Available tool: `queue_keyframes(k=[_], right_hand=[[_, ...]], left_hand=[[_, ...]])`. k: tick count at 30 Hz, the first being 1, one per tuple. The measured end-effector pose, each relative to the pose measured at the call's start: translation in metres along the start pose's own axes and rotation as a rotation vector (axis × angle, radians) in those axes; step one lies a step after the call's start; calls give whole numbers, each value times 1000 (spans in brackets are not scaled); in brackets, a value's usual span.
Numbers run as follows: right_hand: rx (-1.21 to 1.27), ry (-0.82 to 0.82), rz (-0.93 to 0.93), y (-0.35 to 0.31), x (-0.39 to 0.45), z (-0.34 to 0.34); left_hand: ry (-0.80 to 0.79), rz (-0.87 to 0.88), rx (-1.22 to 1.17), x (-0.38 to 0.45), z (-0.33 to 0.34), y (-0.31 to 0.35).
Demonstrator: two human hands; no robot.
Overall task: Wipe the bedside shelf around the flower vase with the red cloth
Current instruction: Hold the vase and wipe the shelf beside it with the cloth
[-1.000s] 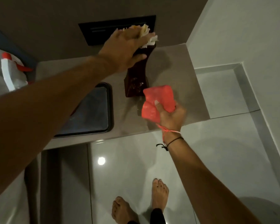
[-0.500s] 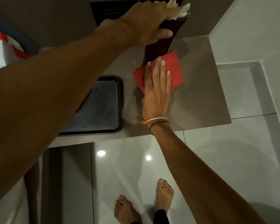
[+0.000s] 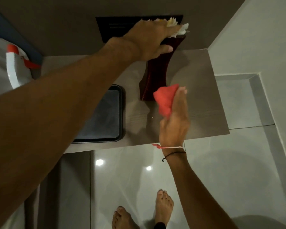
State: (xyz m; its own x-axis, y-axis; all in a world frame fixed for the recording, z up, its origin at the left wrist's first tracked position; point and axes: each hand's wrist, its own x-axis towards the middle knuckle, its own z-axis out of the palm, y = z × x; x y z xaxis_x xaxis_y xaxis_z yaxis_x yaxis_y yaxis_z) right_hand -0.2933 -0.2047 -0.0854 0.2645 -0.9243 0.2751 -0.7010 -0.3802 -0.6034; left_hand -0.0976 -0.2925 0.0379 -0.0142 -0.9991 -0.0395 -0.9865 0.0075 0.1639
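A tall dark red vase [image 3: 157, 75] with pale flowers [image 3: 177, 28] at its top stands on the grey-brown bedside shelf [image 3: 203, 100]. My left hand [image 3: 149, 40] grips the vase's top, with the thumb on its near side. The crumpled red cloth [image 3: 165, 100] sits under the fingers of my right hand [image 3: 175, 119], just in front of the vase's base, on the shelf surface. The hand is blurred with motion.
A black tray [image 3: 120, 113] lies on the shelf left of the vase. A white spray bottle with a red trigger [image 3: 15, 66] stands at far left. A dark wall panel [image 3: 116, 27] is behind the vase. Glossy floor tiles and my bare feet [image 3: 163, 205] are below.
My right hand pulled the red cloth back toward the shelf's front from beside the vase, and the cloth bunched up. My left hand stays on the vase's top.
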Motion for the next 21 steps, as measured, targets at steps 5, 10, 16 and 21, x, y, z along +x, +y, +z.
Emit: queue_keyframes(k=[5,10,16,21], right_hand=[[-241,81,-75,-20,38,20],[-459,-154,-200,-13,14,61],[-564,-490,-235,18,-20,55],[-299,-516,-122,14,-27,25]], left_hand=[[15,-23,-2,0,4,0],[46,-29,13,-4,6,2],[67,2,72,-7,9,7],[67,-22,94,-8,11,12]])
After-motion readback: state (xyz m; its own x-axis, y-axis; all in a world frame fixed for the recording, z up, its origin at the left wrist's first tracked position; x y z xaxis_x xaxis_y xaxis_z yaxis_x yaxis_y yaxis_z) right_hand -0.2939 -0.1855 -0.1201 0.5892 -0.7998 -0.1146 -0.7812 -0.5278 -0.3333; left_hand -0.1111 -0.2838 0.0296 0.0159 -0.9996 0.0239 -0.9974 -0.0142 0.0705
